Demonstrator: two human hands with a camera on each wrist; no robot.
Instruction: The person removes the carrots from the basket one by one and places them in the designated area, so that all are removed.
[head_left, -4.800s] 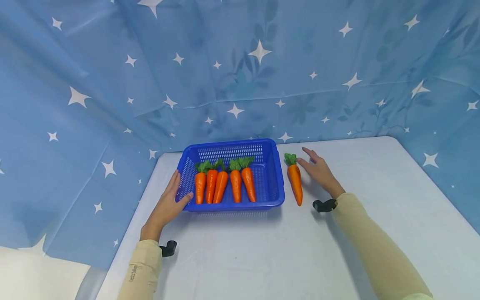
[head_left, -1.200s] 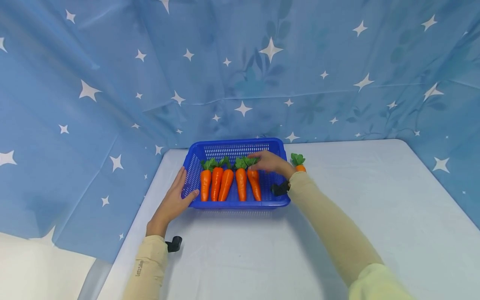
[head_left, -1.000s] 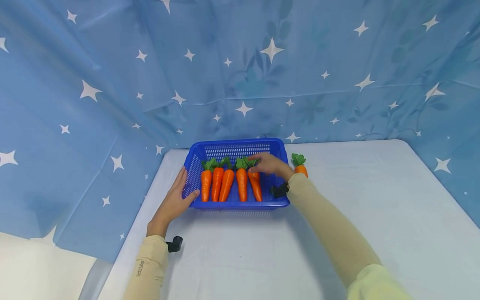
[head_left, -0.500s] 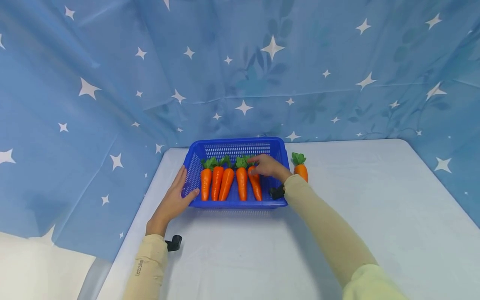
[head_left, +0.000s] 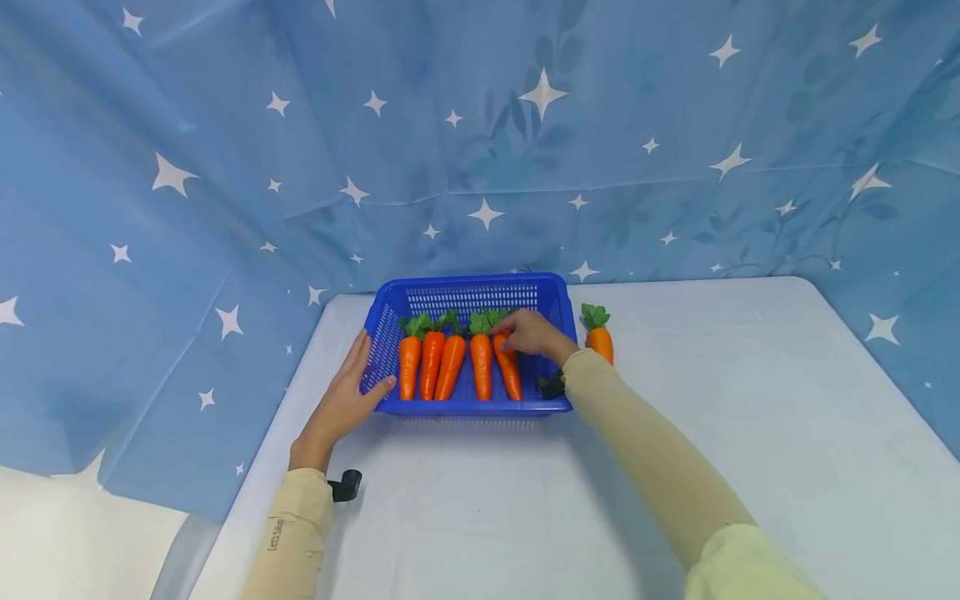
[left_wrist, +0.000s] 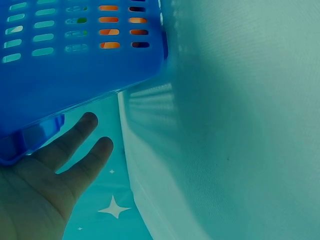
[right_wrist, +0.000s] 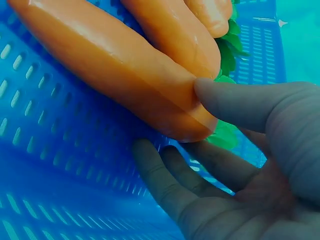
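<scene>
A blue plastic basket (head_left: 465,407) holds several orange carrots in a row, green tops toward the back. My right hand (head_left: 531,333) reaches inside and pinches the upper end of the rightmost carrot (head_left: 510,375). In the right wrist view the thumb lies on top of this carrot (right_wrist: 115,70) and the fingers (right_wrist: 160,175) reach under its thick end. My left hand (head_left: 341,404) rests against the basket's left side, fingers straight, with the thumb at the front rim. Two straight fingers (left_wrist: 82,167) of it show below the basket's rim (left_wrist: 75,102) in the left wrist view.
Another carrot (head_left: 600,343) lies on the white table (head_left: 480,508) just right of the basket, its lower part hidden by my right sleeve (head_left: 645,442). Behind the table hangs a blue curtain (head_left: 420,150) with white stars.
My right hand has moved left from beside the loose carrot into the basket and now pinches the rightmost carrot there. The left hand keeps its place on the basket; the head view shifted slightly.
</scene>
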